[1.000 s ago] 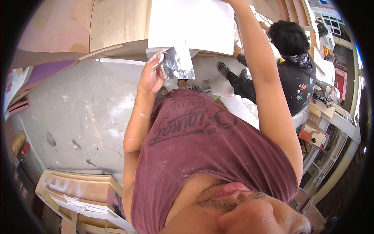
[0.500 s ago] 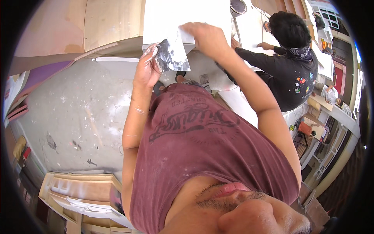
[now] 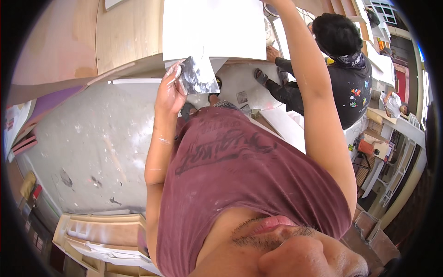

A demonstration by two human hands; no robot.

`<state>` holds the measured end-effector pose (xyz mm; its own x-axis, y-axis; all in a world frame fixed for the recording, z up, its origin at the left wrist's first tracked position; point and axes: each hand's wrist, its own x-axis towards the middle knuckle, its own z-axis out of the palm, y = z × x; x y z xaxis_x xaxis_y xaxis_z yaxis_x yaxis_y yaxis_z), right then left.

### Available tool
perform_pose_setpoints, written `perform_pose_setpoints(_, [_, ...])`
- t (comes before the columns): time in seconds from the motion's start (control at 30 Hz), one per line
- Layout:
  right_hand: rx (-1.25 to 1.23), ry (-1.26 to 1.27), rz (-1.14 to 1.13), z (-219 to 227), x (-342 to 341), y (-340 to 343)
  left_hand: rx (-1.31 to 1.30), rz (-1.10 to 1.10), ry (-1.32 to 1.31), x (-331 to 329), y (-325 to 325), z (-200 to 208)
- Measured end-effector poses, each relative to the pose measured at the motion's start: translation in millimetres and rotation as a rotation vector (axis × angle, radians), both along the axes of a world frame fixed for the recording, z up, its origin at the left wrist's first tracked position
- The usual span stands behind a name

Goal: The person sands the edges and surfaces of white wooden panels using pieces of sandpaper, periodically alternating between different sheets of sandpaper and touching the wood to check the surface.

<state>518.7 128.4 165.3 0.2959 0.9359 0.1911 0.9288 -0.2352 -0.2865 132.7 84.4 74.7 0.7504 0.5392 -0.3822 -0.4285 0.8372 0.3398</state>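
My left hand (image 3: 170, 92), with white smears on its fingers, grips a thin flat plate (image 3: 199, 76) by its left edge. The plate is dark and shiny, with patches of white paste, and sits just off the near edge of a bright white panel (image 3: 214, 27). My right arm (image 3: 311, 60) stretches far forward and to the right. At the upper frame edge, my right hand (image 3: 276, 2) is mostly cut off, beside a round container (image 3: 273, 11) partly hidden by that arm; its fingers cannot be made out.
A co-worker in a black shirt (image 3: 353, 97) crouches close on my right, one hand on the work surface. Bare wooden panels (image 3: 129, 34) lie to the left of the white one. Wooden frames (image 3: 106, 231) stand behind me on the left, on a paint-spotted grey floor (image 3: 97, 143).
My right hand has left the space above the white panel and reached forward and right to the container. My left hand still holds the plate, slightly lower and further left in view.
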Motion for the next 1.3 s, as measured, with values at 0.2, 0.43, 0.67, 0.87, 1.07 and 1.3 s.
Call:
perform_pose_setpoints(0.2, [-0.059,0.029,0.088,-103,28,58,0.054,-0.021,0.057,-17,2,-32])
perform_pose_setpoints(0.43, [-0.284,-0.091,-0.145,-59,-23,40,-0.012,-0.024,0.035,-15,17,-31])
perform_pose_setpoints(0.67, [-0.138,-0.063,0.001,-57,-56,-12,-0.037,-0.054,0.004,-19,19,-24])
perform_pose_setpoints(0.87, [-0.139,-0.058,0.129,-46,-108,-81,-0.011,-0.085,0.008,-17,21,-19])
perform_pose_setpoints(1.07, [-0.122,-0.06,0.213,-40,-146,-138,0.02,-0.09,0.027,-20,27,-24])
perform_pose_setpoints(1.3, [-0.237,-0.079,0.231,-30,-162,-184,0.004,-0.14,0.007,-12,31,-21])
